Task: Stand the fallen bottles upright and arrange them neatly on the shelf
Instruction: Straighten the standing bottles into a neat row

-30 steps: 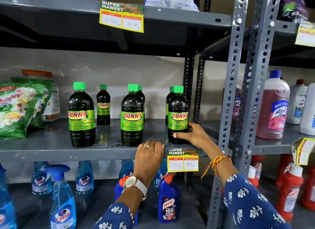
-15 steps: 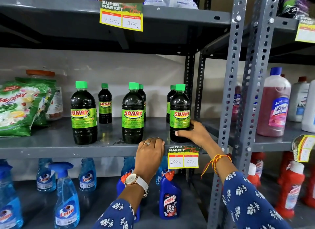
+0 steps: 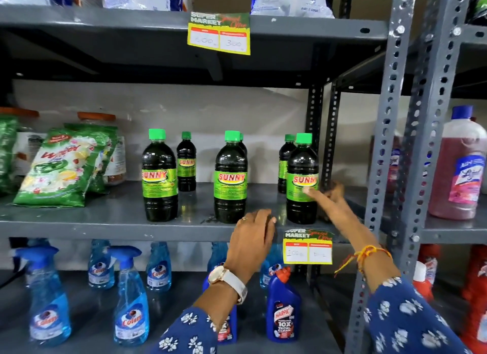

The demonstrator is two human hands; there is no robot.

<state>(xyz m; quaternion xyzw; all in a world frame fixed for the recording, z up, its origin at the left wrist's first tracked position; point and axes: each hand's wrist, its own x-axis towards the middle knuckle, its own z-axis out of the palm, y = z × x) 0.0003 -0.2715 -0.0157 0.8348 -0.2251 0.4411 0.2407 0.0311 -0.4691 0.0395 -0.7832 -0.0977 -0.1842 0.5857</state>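
Now rightmost Sunny bottle (image 3: 302, 179) stands upright; right hand (image 3: 329, 199) grip loosened, fingers touching.

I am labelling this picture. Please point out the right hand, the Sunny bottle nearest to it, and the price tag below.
right hand (image 3: 326, 200), head view, on its back.
Sunny bottle (image 3: 300, 166), head view, dark shoulder.
price tag (image 3: 307, 248), head view, middle.

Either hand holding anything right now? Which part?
Right hand is blurred at the label of the rightmost front SUNNY bottle; grip unclear. Left hand rests on the shelf edge, holding nothing.
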